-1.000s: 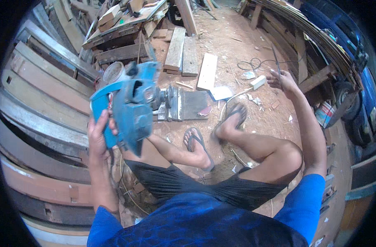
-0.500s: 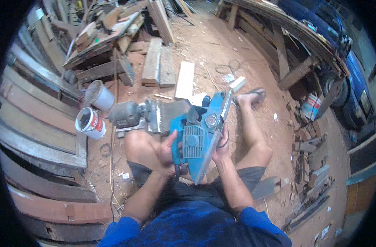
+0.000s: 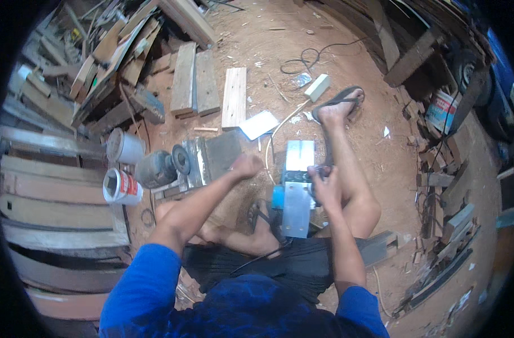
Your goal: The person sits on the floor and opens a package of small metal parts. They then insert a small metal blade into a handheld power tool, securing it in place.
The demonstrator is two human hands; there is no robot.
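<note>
Fingers [image 3: 315, 174] of the right hand [image 3: 328, 188] close on the side of a blue electric planer [image 3: 295, 205], sole upward, between the person's legs [image 3: 348, 169]. Just left of it, the left hand [image 3: 247, 167] curls loosely; I cannot tell whether it grips anything. Farther left sits a grey motor [image 3: 153, 169] with a round disc [image 3: 181, 160]; ahead lie a white sheet [image 3: 259, 125] and a pale plank [image 3: 234, 98].

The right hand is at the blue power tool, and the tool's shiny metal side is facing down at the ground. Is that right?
Not quite: the right hand is at the blue power tool, but its shiny metal side faces up, as the head view shows.
</note>
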